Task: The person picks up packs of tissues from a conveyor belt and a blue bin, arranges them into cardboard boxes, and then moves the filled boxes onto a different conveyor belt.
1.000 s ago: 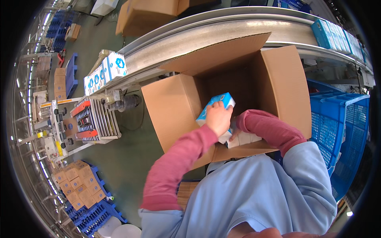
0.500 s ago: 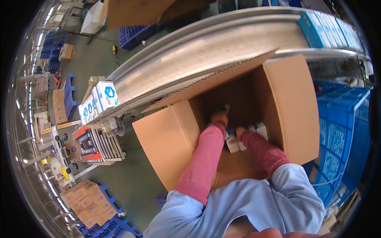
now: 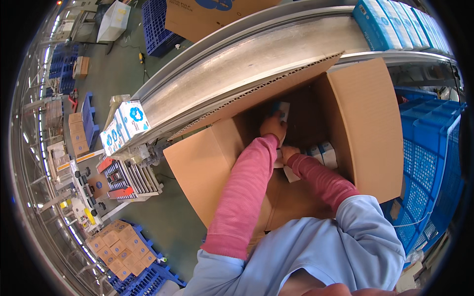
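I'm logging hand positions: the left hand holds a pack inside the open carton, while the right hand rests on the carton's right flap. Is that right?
Not quite: the right hand is not on the right flap; the head view shows it inside the open carton, by white packs. The left hand does hold a pack in there.

the metal conveyor (image 3: 247, 61) carries blue-and-white packs (image 3: 390, 24) along its right.

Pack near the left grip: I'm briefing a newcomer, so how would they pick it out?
Below the metal conveyor is an open brown carton. Inside, the left grip holds the pack. Unlike the pale packs clustered below and right, it is nearest the conveyor.
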Demonstrator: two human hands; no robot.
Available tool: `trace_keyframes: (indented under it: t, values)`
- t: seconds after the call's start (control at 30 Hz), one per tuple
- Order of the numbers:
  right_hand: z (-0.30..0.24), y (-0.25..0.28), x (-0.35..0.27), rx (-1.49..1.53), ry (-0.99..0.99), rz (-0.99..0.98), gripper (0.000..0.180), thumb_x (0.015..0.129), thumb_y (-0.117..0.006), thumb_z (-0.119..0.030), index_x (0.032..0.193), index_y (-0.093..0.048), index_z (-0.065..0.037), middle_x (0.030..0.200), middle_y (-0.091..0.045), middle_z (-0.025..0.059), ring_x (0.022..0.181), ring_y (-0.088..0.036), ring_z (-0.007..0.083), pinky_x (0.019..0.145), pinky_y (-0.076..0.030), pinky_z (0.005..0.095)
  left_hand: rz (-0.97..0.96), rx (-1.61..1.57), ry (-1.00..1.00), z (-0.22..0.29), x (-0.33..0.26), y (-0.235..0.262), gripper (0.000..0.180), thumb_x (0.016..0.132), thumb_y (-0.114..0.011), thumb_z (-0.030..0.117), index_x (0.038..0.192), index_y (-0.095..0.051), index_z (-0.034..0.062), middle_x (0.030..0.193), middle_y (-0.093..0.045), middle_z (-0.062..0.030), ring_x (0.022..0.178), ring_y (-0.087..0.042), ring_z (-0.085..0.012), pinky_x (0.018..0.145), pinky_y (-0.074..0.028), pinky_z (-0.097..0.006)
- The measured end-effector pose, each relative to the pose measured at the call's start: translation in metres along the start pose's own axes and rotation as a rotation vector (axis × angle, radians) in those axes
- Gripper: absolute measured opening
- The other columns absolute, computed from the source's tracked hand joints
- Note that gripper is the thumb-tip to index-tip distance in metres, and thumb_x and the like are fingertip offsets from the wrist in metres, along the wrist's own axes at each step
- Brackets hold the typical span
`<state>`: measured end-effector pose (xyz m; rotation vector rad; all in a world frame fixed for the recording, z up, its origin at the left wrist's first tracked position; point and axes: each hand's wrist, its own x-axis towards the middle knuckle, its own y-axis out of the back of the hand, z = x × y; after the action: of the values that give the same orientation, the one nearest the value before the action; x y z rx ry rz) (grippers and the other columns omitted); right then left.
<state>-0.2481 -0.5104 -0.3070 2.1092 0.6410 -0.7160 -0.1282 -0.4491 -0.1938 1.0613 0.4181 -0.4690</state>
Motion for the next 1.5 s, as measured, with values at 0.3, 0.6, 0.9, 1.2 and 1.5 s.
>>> trace_keyframes:
  t: [0.3, 0.6, 0.9, 1.2, 1.5]
  values:
    - [-0.01, -0.002, 0.027, 0.004, -0.03, -0.067, 0.051, 0.064, -0.07, -0.032, 0.108, -0.056, -0.009, 0.107, -0.053, 0.0179, 0.1, -0.052, 0.0263, 0.082, -0.045, 0.0366, 0.147, -0.32, -0.19, 0.019, -0.051, 0.046, 0.041, 0.072, -0.059, 0.019, 0.112, -0.053, 0.0109, 0.104, -0.054, -0.0195, 0.096, -0.053, -0.0356, 0.082, -0.043, -0.037]
    - [-0.017, 0.005, -0.064, 0.232, 0.271, -0.075, 0.044, 0.061, -0.069, -0.013, 0.104, -0.062, -0.011, 0.101, -0.06, 0.0181, 0.091, -0.058, 0.0325, 0.08, -0.047, 0.0354, 0.269, -0.615, -0.311, -0.004, -0.101, 0.083, 0.038, 0.074, -0.056, 0.005, 0.112, -0.053, 0.0035, 0.106, -0.055, -0.0162, 0.099, -0.054, -0.0265, 0.086, -0.04, -0.031]
    - [0.007, -0.051, -0.009, -0.795, 0.325, -0.231, 0.044, 0.079, -0.051, -0.038, 0.12, -0.052, -0.021, 0.121, -0.051, 0.004, 0.117, -0.041, 0.0241, 0.096, -0.024, 0.052, 0.102, -0.295, 0.008, 0.007, -0.067, 0.023, 0.042, 0.074, -0.055, 0.02, 0.115, -0.05, 0.0142, 0.105, -0.054, -0.0209, 0.096, -0.053, -0.0373, 0.082, -0.043, -0.04]
    - [-0.005, -0.01, -0.056, -0.344, 0.026, -0.211, 0.039, 0.079, -0.05, -0.042, 0.106, -0.062, -0.017, 0.113, -0.056, 0.0132, 0.109, -0.049, 0.0292, 0.091, -0.038, 0.0397, 0.022, -0.122, 0.35, -0.133, 0.006, -0.152, 0.028, 0.078, -0.051, 0.025, 0.101, -0.062, 0.0128, 0.105, -0.058, -0.0172, 0.096, -0.057, -0.0329, 0.083, -0.046, -0.042]
    - [0.031, 0.005, 0.006, 0.27, 0.126, -0.149, 0.09, 0.068, -0.067, -0.043, 0.135, -0.019, -0.006, 0.117, -0.047, 0.026, 0.11, -0.046, 0.0363, 0.095, -0.036, 0.0373, -0.248, 0.282, 0.133, -0.04, 0.007, -0.089, 0.03, 0.083, -0.048, 0.029, 0.099, -0.062, 0.0074, 0.097, -0.061, -0.0147, 0.088, -0.058, -0.0267, 0.077, -0.047, -0.037]
